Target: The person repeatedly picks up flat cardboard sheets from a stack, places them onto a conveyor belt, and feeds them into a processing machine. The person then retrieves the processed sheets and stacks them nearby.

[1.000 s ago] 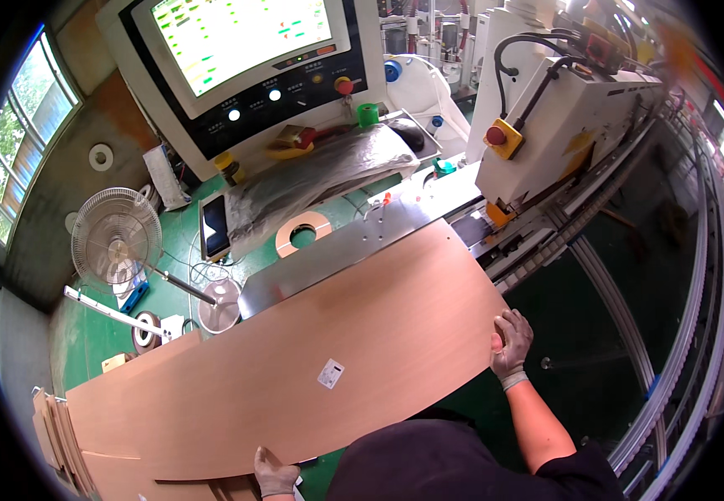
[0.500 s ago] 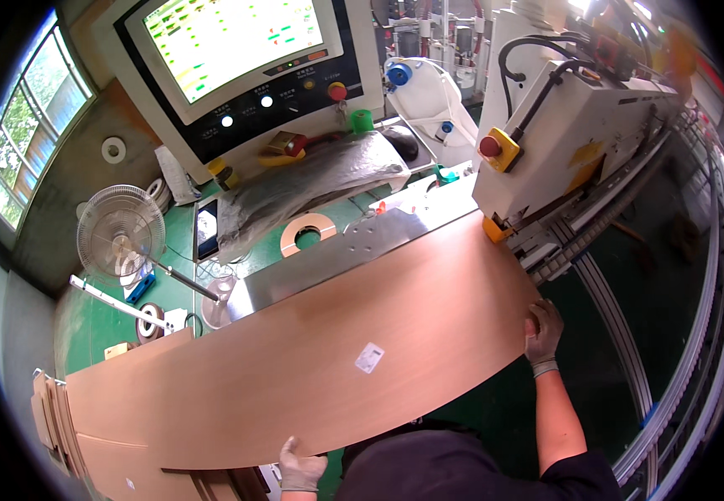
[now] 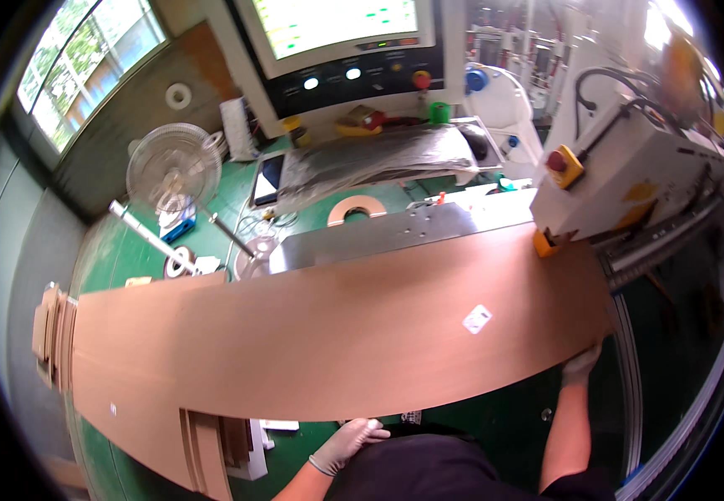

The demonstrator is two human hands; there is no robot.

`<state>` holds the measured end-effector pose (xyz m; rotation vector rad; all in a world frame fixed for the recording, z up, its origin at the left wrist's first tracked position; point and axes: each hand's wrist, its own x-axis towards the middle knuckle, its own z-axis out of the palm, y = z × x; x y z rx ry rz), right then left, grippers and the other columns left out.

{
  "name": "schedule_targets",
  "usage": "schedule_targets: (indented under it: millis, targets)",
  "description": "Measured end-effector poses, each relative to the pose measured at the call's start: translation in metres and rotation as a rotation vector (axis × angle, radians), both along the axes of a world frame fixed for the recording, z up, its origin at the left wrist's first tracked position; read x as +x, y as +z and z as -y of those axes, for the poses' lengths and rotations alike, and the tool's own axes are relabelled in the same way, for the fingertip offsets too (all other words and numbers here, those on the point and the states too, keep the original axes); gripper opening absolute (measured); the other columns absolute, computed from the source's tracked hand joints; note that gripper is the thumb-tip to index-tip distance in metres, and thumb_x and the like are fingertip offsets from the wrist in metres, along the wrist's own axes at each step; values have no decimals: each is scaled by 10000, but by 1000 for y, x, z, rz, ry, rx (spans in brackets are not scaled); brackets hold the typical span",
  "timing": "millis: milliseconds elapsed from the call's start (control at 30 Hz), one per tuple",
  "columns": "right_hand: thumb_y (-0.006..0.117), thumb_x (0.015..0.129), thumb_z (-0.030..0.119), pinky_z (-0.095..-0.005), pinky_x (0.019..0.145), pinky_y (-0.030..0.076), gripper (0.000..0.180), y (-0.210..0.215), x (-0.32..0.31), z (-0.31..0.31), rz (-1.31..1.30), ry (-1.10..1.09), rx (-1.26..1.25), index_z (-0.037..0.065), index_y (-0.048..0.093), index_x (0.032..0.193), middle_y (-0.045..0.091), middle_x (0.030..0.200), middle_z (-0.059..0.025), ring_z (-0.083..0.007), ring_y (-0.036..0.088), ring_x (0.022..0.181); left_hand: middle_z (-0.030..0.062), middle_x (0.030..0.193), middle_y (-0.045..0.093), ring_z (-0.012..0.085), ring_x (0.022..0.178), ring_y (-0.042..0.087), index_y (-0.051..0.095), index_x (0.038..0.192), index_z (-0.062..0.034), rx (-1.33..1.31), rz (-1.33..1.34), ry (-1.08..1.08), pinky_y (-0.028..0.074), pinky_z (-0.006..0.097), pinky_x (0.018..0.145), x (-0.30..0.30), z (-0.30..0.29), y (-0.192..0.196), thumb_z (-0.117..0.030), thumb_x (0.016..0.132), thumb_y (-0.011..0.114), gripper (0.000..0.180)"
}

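A long brown board (image 3: 320,342), with one curved front edge and a small white label (image 3: 477,319), stretches across in front of me. Its right end lies beside the orange-tipped head (image 3: 547,244) of a white machine (image 3: 629,179). Around the front right corner of the board, my gloved right hand (image 3: 581,364) is closed, its fingers partly hidden by the edge. My gloved left hand (image 3: 351,443) is at the near edge, close to my body, fingers loosely stretched to the right. It seems to touch the edge without gripping it.
Behind the board runs a metal table (image 3: 378,240). A control panel with a screen (image 3: 337,25) stands beyond it, and a fan (image 3: 174,171) stands at left. More brown boards (image 3: 141,430) lie lower left. Metal rails (image 3: 629,376) run along the right.
The board has slid right, bringing its label closer to the machine head. My right hand has shifted to the near corner, and the left fingers now point right. The view has turned too.
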<state>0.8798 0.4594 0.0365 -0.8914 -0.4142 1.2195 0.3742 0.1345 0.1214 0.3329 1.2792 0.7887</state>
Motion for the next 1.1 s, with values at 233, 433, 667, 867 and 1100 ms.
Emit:
schedule_targets:
  millis: [233, 433, 667, 867, 1100]
  targets:
    - [543, 1038, 515, -476, 1201, 364, 619, 19, -194, 112, -439, 132, -255, 97, 514, 1493, 526, 1540, -77, -301, 490, 1401, 171, 1494, 508, 388, 1397, 458, 513, 1476, -130, 327, -1591, -632, 364, 520, 1166, -71, 14, 63, -408, 865, 744, 709]
    - [530, 1014, 516, -506, 1188, 382, 646, 10, -148, 73, -493, 166, -208, 66, 524, 1478, 555, 1503, -121, -335, 512, 1380, 245, 1679, 228, 489, 1550, 186, 279, 1641, -160, -6, -1714, -922, 150, 569, 1270, -138, 1, 60, -527, 716, 829, 1137]
    - [466, 1045, 483, -495, 1162, 423, 617, -15, -63, 26, -292, -20, -204, 39, 515, 1470, 565, 1466, -127, -330, 534, 1351, 276, 1708, 93, 541, 1564, 55, 249, 1656, -177, 149, -1574, -1060, 10, 634, 1253, -84, -51, 53, -632, 650, 826, 1245]
    - [419, 1078, 437, -470, 1140, 445, 602, -5, -12, 0, -41, -115, -77, 4, 470, 1492, 522, 1507, -158, -345, 545, 1342, 232, 1707, 181, 490, 1572, 120, 297, 1641, -160, 576, -1548, -1050, 23, 617, 1262, -41, -84, 43, -713, 689, 768, 1197]
    - [470, 1069, 413, -477, 1135, 447, 562, -7, -49, 35, -225, 69, -229, 39, 488, 1488, 566, 1464, -129, -302, 543, 1344, 178, 1651, 368, 371, 1564, 257, 388, 1594, -87, 821, -1481, -889, 135, 540, 1284, -61, -119, 15, -579, 991, 523, 790]
